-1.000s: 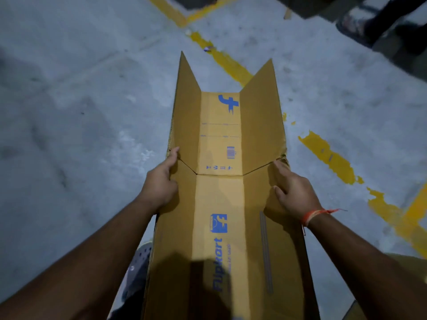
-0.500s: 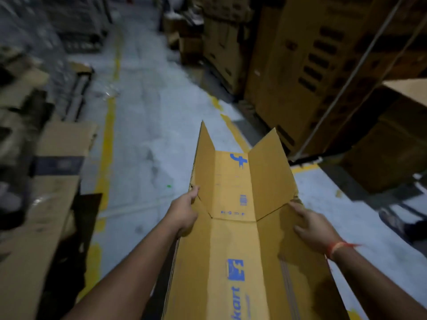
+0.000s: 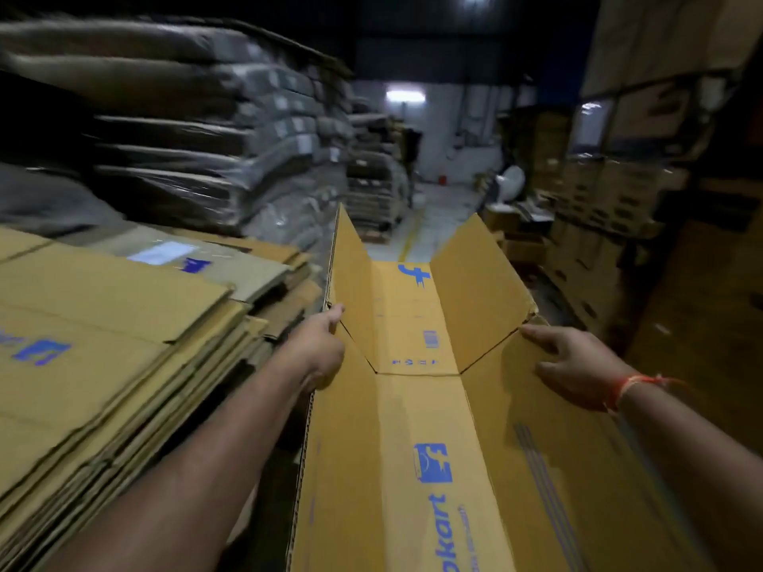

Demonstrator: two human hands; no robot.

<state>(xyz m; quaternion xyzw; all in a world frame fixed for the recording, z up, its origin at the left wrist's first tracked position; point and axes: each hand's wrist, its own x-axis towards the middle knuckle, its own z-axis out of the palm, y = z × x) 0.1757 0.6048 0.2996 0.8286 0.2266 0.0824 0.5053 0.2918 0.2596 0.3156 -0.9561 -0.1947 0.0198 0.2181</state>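
Observation:
A long brown cardboard box (image 3: pixel 417 414) with blue Flipkart printing is held out in front of me, folded into a trough with its two far flaps standing up in a V. My left hand (image 3: pixel 320 348) grips the box's left edge at the flap crease. On the right side panel near the other crease, my right hand (image 3: pixel 574 365), with an orange thread on the wrist, holds the box, fingers spread along the cardboard.
A tall stack of flattened cardboard boxes (image 3: pixel 103 344) lies close on the left. Behind it stand wrapped bundles (image 3: pixel 214 138) on pallets. Stacked cartons (image 3: pixel 619 192) line the right side. A grey aisle floor (image 3: pixel 437 216) with a yellow line runs ahead.
The view has swung up from the floor to the aisle and left toward the flat-box stack. Both hands keep the same hold on the box, which is carried along.

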